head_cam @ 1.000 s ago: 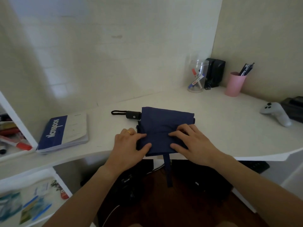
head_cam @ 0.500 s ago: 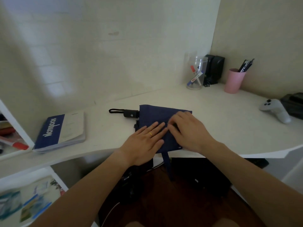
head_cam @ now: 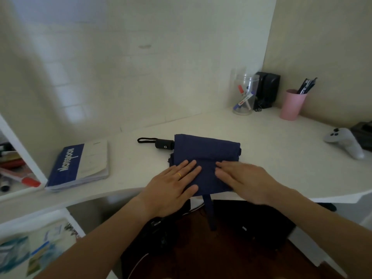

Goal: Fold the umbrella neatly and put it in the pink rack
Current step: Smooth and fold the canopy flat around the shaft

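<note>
Hands flat on folded umbrella [head_cam: 205,156]

Left hand [head_cam: 171,188] and right hand [head_cam: 244,180] lay open, palms pressing its near edge, handle [head_cam: 164,143] beyond the left.

Umbrella [head_cam: 205,156] lower fabric hidden under both hands. Black object [head_cam: 363,135] at right edge of frame cut off. Shelf items [head_cam: 14,172] at left edge cropped and blurred. Papers [head_cam: 30,256] at lower left smeared, print unreadable. Both forearms run out the bottom edge.

Two bare hands, forearms bare, no sleeves in view. Left hand [head_cam: 171,188] wears a thin gold ring [head_cam: 179,174]. Right hand [head_cam: 244,181] wears nothing.
</note>
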Available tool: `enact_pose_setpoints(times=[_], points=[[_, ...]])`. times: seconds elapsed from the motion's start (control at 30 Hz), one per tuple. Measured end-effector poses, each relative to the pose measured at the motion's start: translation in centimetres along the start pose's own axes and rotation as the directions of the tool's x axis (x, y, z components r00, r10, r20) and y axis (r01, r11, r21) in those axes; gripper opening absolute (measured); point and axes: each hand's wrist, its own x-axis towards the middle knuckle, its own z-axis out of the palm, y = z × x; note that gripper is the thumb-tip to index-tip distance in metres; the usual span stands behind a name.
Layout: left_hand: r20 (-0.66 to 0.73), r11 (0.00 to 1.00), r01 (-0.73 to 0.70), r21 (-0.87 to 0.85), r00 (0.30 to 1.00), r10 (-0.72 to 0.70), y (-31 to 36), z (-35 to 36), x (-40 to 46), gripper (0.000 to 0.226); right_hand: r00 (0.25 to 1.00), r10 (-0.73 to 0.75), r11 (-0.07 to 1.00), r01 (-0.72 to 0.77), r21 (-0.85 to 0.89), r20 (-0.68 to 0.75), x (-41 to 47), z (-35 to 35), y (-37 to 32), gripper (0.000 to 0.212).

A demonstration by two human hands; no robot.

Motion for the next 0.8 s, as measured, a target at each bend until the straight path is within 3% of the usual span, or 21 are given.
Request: enact_pose_setpoints(times=[0.07, 0.1, 0.13, 0.2, 0.23, 0.3, 0.47, 0.63, 0.73, 0.8], points=[[-0.006, 1.000, 0.003, -0.003, 1.000, -0.003, 0.2, -0.1, 0.0, 0.061, 0.951, 0.096, 0.987, -0.052, 0.154, -0.294, 2.9, -2.6, -0.3, 0.056], [-0.009, 1.000, 0.003, -0.004, 1.000, -0.003, 0.3, -0.2, 0.0, 0.061, 0.921, 0.133, 0.974, -0.053, 0.219, -0.366, 4.9, -3.7, 0.1, 0.046], [-0.008, 1.000, 0.003, -0.004, 1.000, -0.004, 0.4, -0.3, 0.0, 0.061, 0.930, 0.167, 0.956, -0.072, 0.284, -0.327, 6.7, -4.7, 0.6, 0.040], [0.005, 1.000, 0.007, -0.011, 1.000, -0.007, 0.5, -0.4, -0.2, 0.060, 0.979, 0.205, 0.903, -0.192, 0.383, 0.007, 9.4, -6.1, 1.3, 0.046], [0.006, 1.000, 0.008, -0.011, 1.000, -0.008, 0.5, -0.4, -0.2, 0.061, 0.968, 0.194, 0.889, -0.241, 0.390, 0.156, 10.3, -6.4, 1.6, 0.043], [-0.001, 1.000, 0.009, -0.009, 1.000, -0.009, 0.6, -0.5, -0.3, 0.061, 0.962, 0.148, 0.904, -0.225, 0.363, 0.229, 11.2, -6.7, 2.1, 0.030], [-0.023, 1.000, -0.002, -0.007, 1.000, 0.002, 0.4, -0.3, -0.1, 0.061, 0.990, 0.091, 0.951, -0.053, 0.305, -0.111, 12.1, -7.5, 1.7, 0.013], [-0.039, 1.000, -0.001, -0.012, 0.999, 0.001, 0.1, 0.1, 0.0, 0.061, 0.939, 0.005, 0.874, 0.163, 0.458, -0.344, 10.2, -6.2, 1.3, 0.008], [-0.042, 1.000, -0.001, -0.011, 0.999, 0.001, 0.0, 0.2, 0.1, 0.061, 0.987, 0.073, 0.803, 0.027, 0.595, -0.144, 9.6, -5.3, 2.0, 0.004], [-0.035, 1.000, 0.001, -0.013, 0.999, -0.001, 0.0, 0.2, 0.1, 0.062, 0.992, 0.120, 0.795, -0.125, 0.594, 0.049, 10.1, -5.3, 2.6, 0.020]])
